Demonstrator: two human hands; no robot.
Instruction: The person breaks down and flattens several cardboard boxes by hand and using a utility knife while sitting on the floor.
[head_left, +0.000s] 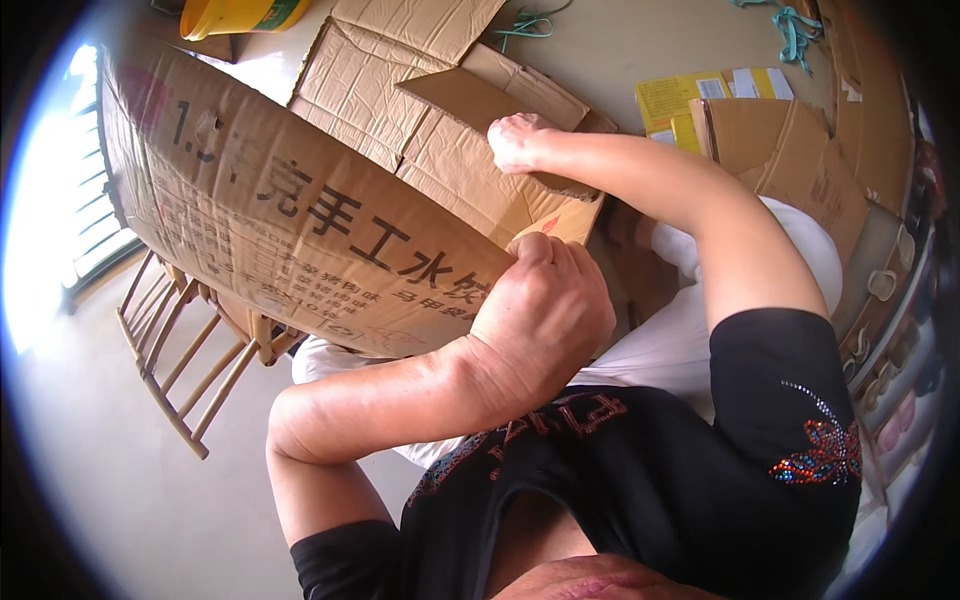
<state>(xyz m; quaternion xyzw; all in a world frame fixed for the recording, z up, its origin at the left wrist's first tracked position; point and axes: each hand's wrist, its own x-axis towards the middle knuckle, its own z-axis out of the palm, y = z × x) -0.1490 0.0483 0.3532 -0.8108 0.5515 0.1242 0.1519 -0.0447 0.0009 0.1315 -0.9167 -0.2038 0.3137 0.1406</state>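
A large unfolded cardboard carton is spread before me, its printed panel (322, 217) rising on the left and bearing writing. My left hand (544, 307) is clenched on that panel's near right corner. Farther out, my right hand (517, 142) is closed on a brown cardboard flap (469, 97); its fingertips are hidden. Beneath and beyond the flap lie creased inner panels (360, 94) of corrugated cardboard.
A bamboo chair (202, 345) stands on the floor at left. At top left is a yellow bucket (244, 16). Flattened yellow packaging (664, 101) and more cardboard (795, 154) lie on the right. Teal cord (796, 34) rests near the top right, and shoes (889, 285) line the right edge.
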